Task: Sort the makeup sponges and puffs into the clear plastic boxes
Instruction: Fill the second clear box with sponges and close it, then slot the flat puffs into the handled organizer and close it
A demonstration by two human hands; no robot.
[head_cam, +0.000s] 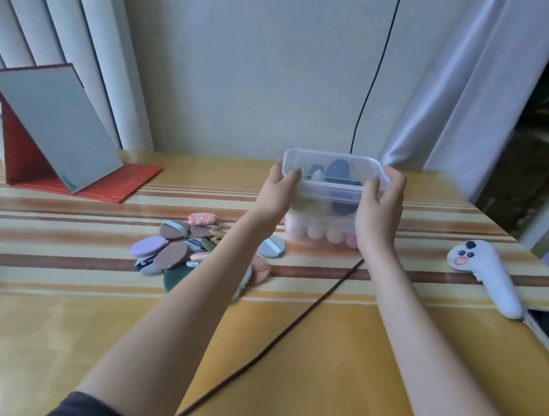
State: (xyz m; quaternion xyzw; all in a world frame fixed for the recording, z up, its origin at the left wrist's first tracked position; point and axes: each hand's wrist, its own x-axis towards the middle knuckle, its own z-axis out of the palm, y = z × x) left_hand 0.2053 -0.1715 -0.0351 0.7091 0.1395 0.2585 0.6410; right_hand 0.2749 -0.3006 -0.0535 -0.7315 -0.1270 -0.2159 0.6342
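My left hand (276, 193) and my right hand (378, 208) grip the two ends of a clear plastic box (331, 187) holding grey, dark blue and green sponges. It sits stacked on a second clear box (320, 232) filled with pink and peach sponges. A pile of flat puffs (179, 250) in purple, brown, grey, green and pink lies on the table to the left, partly hidden by my left forearm. One grey puff (272, 247) rests beside the lower box.
A standing mirror with a red base (60, 134) is at the back left. A black cable (290, 335) runs across the striped yellow table (63, 323). A white plush-covered handle (486, 274) lies at the right edge. Curtains hang behind.
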